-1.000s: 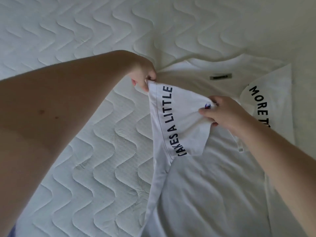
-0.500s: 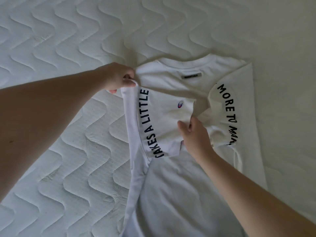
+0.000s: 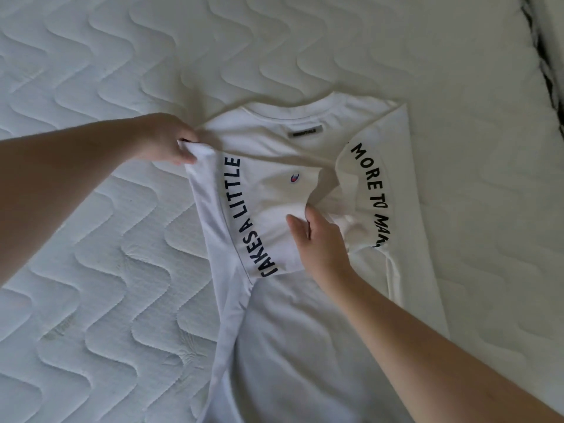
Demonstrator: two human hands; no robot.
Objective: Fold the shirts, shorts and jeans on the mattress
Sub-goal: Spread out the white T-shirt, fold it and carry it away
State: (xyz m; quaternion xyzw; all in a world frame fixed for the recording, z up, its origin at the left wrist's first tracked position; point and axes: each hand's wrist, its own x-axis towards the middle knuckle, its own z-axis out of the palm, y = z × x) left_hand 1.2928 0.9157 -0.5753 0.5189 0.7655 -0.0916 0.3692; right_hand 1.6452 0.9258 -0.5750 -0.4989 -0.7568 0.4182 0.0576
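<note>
A white T-shirt [image 3: 293, 346] with black lettering lies back side up on the quilted white mattress [image 3: 100, 270], collar away from me. Both sleeves are folded in over the back: the left sleeve [image 3: 262, 206] reads "TAKES A LITTLE", the right sleeve [image 3: 370, 190] "MORE TO MAK". My left hand [image 3: 166, 141] pinches the shirt's left shoulder corner. My right hand [image 3: 320, 239] rests on the inner edge of the left sleeve, fingers pointing up, holding the cloth down. A small grey label [image 3: 305, 131] sits below the collar.
The mattress stretches wide to the left and beyond the collar. Its right edge [image 3: 546, 65] shows as a dark seam at the top right corner. No other garment is in view.
The left sleeve has come down flat onto the shirt's back. My right hand slid from gripping its hem to lying on its inner edge; my left hand stays at the shoulder corner.
</note>
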